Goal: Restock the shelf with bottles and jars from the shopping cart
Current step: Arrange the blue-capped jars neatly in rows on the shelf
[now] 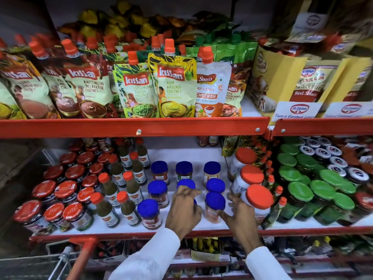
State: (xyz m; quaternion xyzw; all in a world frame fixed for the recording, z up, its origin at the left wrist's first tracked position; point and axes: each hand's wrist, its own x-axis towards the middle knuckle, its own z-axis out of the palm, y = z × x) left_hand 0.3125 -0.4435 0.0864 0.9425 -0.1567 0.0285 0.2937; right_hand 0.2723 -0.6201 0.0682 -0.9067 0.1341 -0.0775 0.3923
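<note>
Several small jars with blue lids (215,207) stand in three rows on the white middle shelf (201,156). My left hand (183,209) is curled over the front jar of the middle row (195,201). Only a sliver of its blue lid shows beside my fingers. My right hand (240,216) is just right of the front jar in the right row. Its fingers are spread, the thumb near that jar and the other fingers against a white jar with an orange lid (258,201). The cart's red handle (82,251) is at the lower left.
Green sauce bottles with orange caps (129,207) and red-lidded jars (66,190) fill the shelf's left. Green-lidded jars (321,188) pack the right. Chutney pouches (173,83) line the shelf above, behind a red rail (133,126). Bare white shelf shows behind the blue-lidded jars.
</note>
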